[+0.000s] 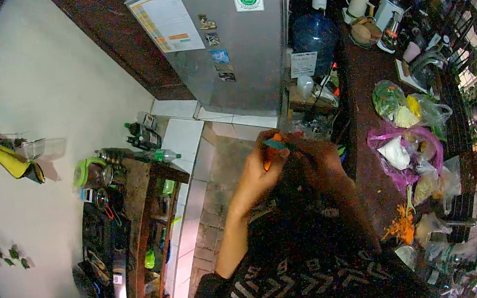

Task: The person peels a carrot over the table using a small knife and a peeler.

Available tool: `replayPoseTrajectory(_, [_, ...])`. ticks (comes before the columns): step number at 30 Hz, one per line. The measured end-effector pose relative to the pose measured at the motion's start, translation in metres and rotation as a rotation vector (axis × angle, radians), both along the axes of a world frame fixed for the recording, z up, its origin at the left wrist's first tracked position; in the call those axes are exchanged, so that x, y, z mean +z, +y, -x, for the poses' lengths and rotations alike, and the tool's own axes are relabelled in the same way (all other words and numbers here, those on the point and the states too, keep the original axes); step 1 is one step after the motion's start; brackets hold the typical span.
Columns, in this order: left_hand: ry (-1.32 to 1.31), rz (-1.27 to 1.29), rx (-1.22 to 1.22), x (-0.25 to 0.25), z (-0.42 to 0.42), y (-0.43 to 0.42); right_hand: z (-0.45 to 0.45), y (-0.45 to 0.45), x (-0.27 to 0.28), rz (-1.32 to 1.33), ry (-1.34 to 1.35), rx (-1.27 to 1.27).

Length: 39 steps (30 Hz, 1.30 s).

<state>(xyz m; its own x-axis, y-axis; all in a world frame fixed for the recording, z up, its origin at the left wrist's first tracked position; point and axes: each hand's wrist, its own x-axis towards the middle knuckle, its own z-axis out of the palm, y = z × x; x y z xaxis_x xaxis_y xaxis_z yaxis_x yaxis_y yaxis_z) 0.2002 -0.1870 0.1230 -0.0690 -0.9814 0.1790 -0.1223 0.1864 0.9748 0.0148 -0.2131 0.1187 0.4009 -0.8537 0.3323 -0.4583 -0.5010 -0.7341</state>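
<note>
In the middle of the head view, my left hand (265, 166) is closed around an orange piece of food (268, 160), which looks like a carrot. My right hand (316, 152) is close beside it, dark and in shadow, with its fingers bent around something I cannot make out. A small teal blade-like object (275, 143) lies against the orange piece between the two hands. Both hands are in front of my dark patterned shirt (310, 278). Part of the fingers of each hand is hidden.
To the right, a dark counter (372, 191) bears orange peelings (401, 226), a pink plastic bag (380, 148) and a bag of greens (388, 99). A grey fridge (237, 46) is ahead. At the left are a wooden shelf (142, 222) and a black stove (95, 228).
</note>
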Motion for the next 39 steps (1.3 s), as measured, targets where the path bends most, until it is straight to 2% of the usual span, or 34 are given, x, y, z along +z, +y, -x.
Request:
replayPoseTrajectory(4, [0.124, -0.163, -0.037, 0.005, -0.003, 0.007, -0.005, 0.005, 0.018, -0.027, 0.098, -0.009])
replayPoseTrajectory(7, [0.232, -0.202, -0.012, 0.021, 0.003, 0.016, -0.005, 0.004, 0.009, 0.051, 0.074, 0.01])
replayPoseTrajectory(11, [0.187, -0.128, -0.026, 0.023, 0.004, 0.018, -0.007, 0.007, 0.012, 0.147, 0.117, 0.001])
replayPoseTrajectory(13, [0.154, -0.085, -0.014, 0.024, 0.008, 0.02, -0.005, 0.01, 0.013, 0.157, 0.283, -0.05])
replayPoseTrajectory(14, [0.142, -0.07, -0.011, 0.025, 0.01, 0.021, -0.005, 0.01, 0.008, 0.157, 0.281, -0.051])
replayPoseTrajectory(16, [0.18, -0.216, 0.028, 0.024, 0.014, 0.022, -0.005, 0.011, 0.0, 0.28, 0.145, -0.103])
replayPoseTrajectory(20, [0.192, -0.347, 0.028, 0.026, 0.024, 0.023, 0.0, 0.019, 0.003, 0.097, 0.147, -0.111])
replayPoseTrajectory(22, [0.323, -0.233, -0.005, 0.014, 0.029, 0.023, 0.0, 0.019, -0.01, 0.162, -0.059, -0.118])
replayPoseTrajectory(23, [0.366, -0.196, -0.018, 0.011, 0.032, 0.024, 0.003, 0.023, -0.011, 0.159, -0.058, -0.121])
replayPoseTrajectory(25, [0.274, -0.04, 0.033, 0.01, 0.034, 0.022, 0.005, 0.032, -0.004, -0.054, -0.194, -0.14])
replayPoseTrajectory(26, [0.241, 0.013, 0.052, 0.011, 0.034, 0.02, 0.006, 0.033, -0.005, -0.052, -0.197, -0.14])
replayPoseTrajectory(32, [0.149, -0.098, 0.039, 0.006, 0.044, 0.012, 0.023, 0.036, -0.024, 0.222, -0.124, -0.218])
replayPoseTrajectory(34, [0.114, -0.038, 0.035, 0.006, 0.05, 0.01, 0.031, 0.043, -0.021, 0.296, 0.079, -0.253])
replayPoseTrajectory(38, [0.095, 0.045, 0.079, 0.014, 0.065, 0.01, 0.033, 0.055, 0.001, 0.246, 0.069, -0.367])
replayPoseTrajectory(39, [0.152, -0.06, 0.064, 0.017, 0.067, 0.01, 0.035, 0.056, -0.003, 0.228, 0.094, -0.396])
